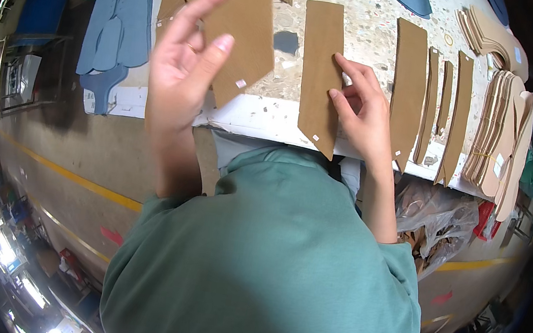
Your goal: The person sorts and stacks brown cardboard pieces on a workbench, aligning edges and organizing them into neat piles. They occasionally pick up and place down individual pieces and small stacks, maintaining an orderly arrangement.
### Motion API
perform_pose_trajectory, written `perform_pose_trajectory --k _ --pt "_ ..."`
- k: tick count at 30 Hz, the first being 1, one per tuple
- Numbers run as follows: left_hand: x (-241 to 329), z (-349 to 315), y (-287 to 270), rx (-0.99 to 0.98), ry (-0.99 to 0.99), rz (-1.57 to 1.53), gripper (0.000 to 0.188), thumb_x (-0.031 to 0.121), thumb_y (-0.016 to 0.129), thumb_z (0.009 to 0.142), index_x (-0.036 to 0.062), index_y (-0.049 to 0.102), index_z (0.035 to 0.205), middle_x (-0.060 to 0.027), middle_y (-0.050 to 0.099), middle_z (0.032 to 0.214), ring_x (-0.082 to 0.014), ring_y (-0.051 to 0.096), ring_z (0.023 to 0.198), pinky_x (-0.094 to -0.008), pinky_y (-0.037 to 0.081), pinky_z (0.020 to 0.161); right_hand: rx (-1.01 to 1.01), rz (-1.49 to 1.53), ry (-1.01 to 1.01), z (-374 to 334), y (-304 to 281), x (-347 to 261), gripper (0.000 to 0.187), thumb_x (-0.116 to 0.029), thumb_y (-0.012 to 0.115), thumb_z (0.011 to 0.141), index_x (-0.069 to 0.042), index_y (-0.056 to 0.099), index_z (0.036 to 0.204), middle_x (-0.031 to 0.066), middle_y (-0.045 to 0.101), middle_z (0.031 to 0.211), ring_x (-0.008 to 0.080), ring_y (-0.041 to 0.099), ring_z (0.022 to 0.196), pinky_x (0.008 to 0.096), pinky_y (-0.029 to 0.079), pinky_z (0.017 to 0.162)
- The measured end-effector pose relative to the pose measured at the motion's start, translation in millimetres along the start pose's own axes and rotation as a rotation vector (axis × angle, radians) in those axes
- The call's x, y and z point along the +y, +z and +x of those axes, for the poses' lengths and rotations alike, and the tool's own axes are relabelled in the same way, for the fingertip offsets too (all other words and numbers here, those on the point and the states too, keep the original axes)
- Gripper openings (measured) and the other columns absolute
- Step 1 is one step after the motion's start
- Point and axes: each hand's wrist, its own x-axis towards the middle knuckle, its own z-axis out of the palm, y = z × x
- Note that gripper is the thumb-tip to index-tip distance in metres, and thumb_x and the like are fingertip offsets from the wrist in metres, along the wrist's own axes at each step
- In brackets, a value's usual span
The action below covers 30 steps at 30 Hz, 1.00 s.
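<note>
My left hand (190,53) is raised, palm showing, with thumb and forefinger spread. It is beside a wide brown flat panel (246,20) with an angled lower end and a small white tag. That panel lies tilted and slightly blurred; I cannot tell whether the hand touches it. My right hand (366,112) rests thumb and forefinger tips, apart from each other, on the right edge of a narrower brown strip (319,72). This strip lies upright on the speckled table (373,38), its pointed lower end over the front edge. The other right fingers are curled and partly hidden.
Further brown strips (406,84) stand in a row to the right. Stacks of tan pieces (493,130) lie at the right end. Blue cut pieces (121,10) are at the left, and a small dark scrap (287,42) lies between panels. Below hangs a clear plastic bag (437,214).
</note>
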Motion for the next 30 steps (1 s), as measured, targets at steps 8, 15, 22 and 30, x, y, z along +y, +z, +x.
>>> perform_pose_trajectory --k 8,15,22,30 --pt "-57.2 -42.0 -5.7 -0.026 -0.404 0.032 0.048 -0.006 0.054 0.093 -0.0009 0.045 0.14 -0.0173 0.052 0.133 -0.0104 0.064 0.096 -0.0222 0.052 0.082 0.042 -0.014 -0.036 -2.3 2.8 -1.0 0.057 0.004 0.063 0.084 -0.011 0.052 0.138 0.0098 0.057 0.115 0.0148 0.062 0.077 0.0267 0.053 0.071" --pt "-66.4 -34.8 -6.0 -0.028 -0.257 0.328 0.043 -0.007 0.06 0.09 0.0001 0.055 0.132 -0.009 0.048 0.134 -0.009 0.061 0.094 -0.0201 0.053 0.078 0.084 -0.032 -0.05 -6.8 5.9 0.6 0.057 0.003 0.064 0.083 -0.012 0.054 0.137 0.0091 0.059 0.112 0.0133 0.061 0.072 0.0265 0.053 0.067" --pt "-52.6 -47.4 -13.9 -0.092 -0.318 0.349 0.046 -0.005 0.062 0.088 0.0033 0.056 0.134 -0.0082 0.048 0.133 -0.008 0.057 0.09 -0.0196 0.053 0.077 0.027 0.06 -0.005 -7.9 8.7 3.1 0.057 0.006 0.065 0.082 -0.008 0.055 0.136 0.0071 0.058 0.123 0.0087 0.059 0.071 0.0239 0.051 0.068" --pt "-44.9 -66.5 -5.2 -0.103 -0.324 0.4 0.048 -0.005 0.063 0.087 0.0059 0.057 0.133 -0.008 0.05 0.133 -0.008 0.054 0.085 -0.0201 0.053 0.074 -0.037 0.068 -0.016 -10.8 12.5 2.7 0.057 0.007 0.064 0.082 -0.007 0.055 0.137 0.0071 0.056 0.123 0.0096 0.058 0.074 0.0236 0.051 0.069"
